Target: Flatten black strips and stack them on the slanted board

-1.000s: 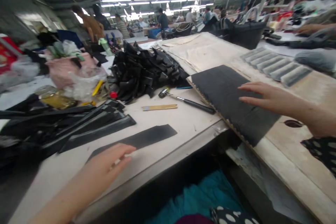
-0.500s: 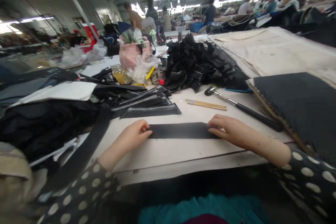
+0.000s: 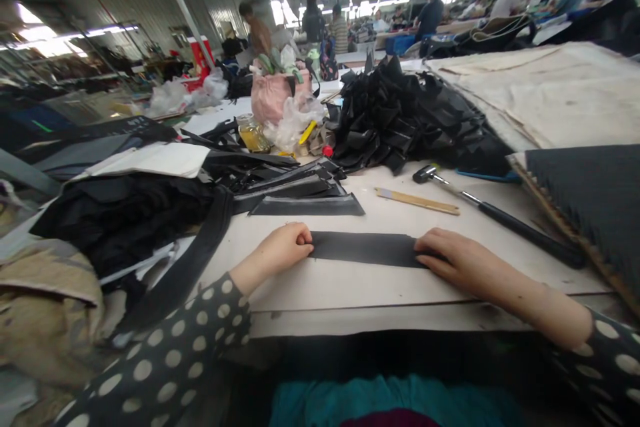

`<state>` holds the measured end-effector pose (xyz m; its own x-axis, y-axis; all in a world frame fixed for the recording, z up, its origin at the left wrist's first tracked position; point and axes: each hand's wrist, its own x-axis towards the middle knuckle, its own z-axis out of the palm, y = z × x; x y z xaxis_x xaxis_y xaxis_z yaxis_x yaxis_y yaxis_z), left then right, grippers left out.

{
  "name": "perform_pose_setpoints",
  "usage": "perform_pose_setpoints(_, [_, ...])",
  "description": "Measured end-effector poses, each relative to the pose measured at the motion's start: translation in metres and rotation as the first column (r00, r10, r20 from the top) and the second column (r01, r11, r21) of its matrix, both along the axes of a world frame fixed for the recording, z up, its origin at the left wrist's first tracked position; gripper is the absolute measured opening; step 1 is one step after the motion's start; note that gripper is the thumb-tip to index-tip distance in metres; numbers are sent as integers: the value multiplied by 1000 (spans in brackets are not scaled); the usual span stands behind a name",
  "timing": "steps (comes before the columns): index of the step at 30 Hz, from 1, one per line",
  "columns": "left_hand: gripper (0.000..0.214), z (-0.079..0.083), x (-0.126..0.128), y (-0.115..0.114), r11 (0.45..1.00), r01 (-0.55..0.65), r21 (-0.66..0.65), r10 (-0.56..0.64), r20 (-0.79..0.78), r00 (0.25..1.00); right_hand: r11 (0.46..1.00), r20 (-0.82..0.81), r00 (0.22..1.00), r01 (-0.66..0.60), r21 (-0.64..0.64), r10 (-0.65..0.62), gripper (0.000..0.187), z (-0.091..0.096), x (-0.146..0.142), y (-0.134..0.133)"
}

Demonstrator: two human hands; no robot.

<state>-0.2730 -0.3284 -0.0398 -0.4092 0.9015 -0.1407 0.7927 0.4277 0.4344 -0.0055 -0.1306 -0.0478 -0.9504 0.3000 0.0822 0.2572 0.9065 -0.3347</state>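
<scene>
A flat black strip of material (image 3: 365, 247) lies across the pale work surface (image 3: 340, 287) in front of me. My left hand (image 3: 290, 245) pinches its left end between thumb and curled fingers. At the other end, my right hand (image 3: 445, 255) grips the strip, thumb below and fingers over it, hiding that end. Just beyond the strip lie a black piece with a grey edge (image 3: 307, 205) and a flat wooden tool (image 3: 417, 201). A hammer (image 3: 500, 217) with a long black handle rests to the right of these.
A large heap of black pieces (image 3: 405, 113) stands at the back. Left of it are a pink bag (image 3: 273, 97), a jar of yellowish liquid (image 3: 253, 133) and more black strips (image 3: 295, 180). A dark panel (image 3: 595, 200) lies at the right. Several people are in the background.
The view has turned slightly left, so the scene sits further right in the picture. Both hands still hold the strip, which now slants slightly down to the right.
</scene>
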Motion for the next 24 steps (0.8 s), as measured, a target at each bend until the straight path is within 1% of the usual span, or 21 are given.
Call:
perform_pose_setpoints(3, [9, 2, 1, 2, 999, 32, 6, -32, -4, 999, 1000, 11, 1000, 7, 4, -7, 15, 0, 0, -1])
perform_pose_setpoints(5, [8, 6, 4, 1, 999, 8, 31, -8, -5, 1000, 1000, 0, 1000, 19, 2, -19, 15, 0, 0, -2])
perform_pose_setpoints(6, [8, 8, 6, 1, 999, -16, 48, 15, 19, 1000, 1000, -15, 1000, 27, 2, -27, 16, 0, 0, -2])
perform_pose_setpoints(8, [15, 13, 9, -2, 994, -61, 94, 50, 117, 992, 999, -56, 997, 44, 8, -43, 19, -2, 1, -3])
perform_pose_setpoints(11, [32, 25, 15, -7, 977, -107, 187, 51, 280, 959, 998, -103, 994, 48, 38, -44, 31, -6, 2, -2])
perform_pose_setpoints(13, [33, 33, 20, -13, 965, -139, 225, 55, 342, 938, 997, -118, 992, 40, 63, -33, 36, -8, 2, -1])
perform_pose_setpoints(16, [24, 41, 28, -21, 956, -188, 225, 89, 389, 917, 995, -123, 992, 20, 95, -8, 30, -7, 2, 0])
perform_pose_setpoints(18, [22, 41, 31, -25, 954, -221, 204, 124, 404, 907, 996, -133, 991, 21, 92, -9, 22, -4, 3, 0])
perform_pose_setpoints(20, [22, 37, 33, -28, 954, -245, 174, 155, 412, 898, 998, -136, 989, 63, 32, -58, 18, 0, 6, 0])
perform_pose_setpoints(21, [23, 33, 32, -29, 954, -257, 156, 172, 418, 892, 995, -124, 987, 98, -28, -101, 19, 2, 8, 0])
perform_pose_setpoints(22, [23, 29, 31, -30, 953, -269, 138, 188, 426, 885, 985, -101, 984, 138, -101, -148, 21, 3, 11, 0])
perform_pose_setpoints(24, [24, 19, 28, -31, 950, -292, 112, 216, 441, 871, 946, -30, 974, 212, -244, -226, 26, 4, 15, 1])
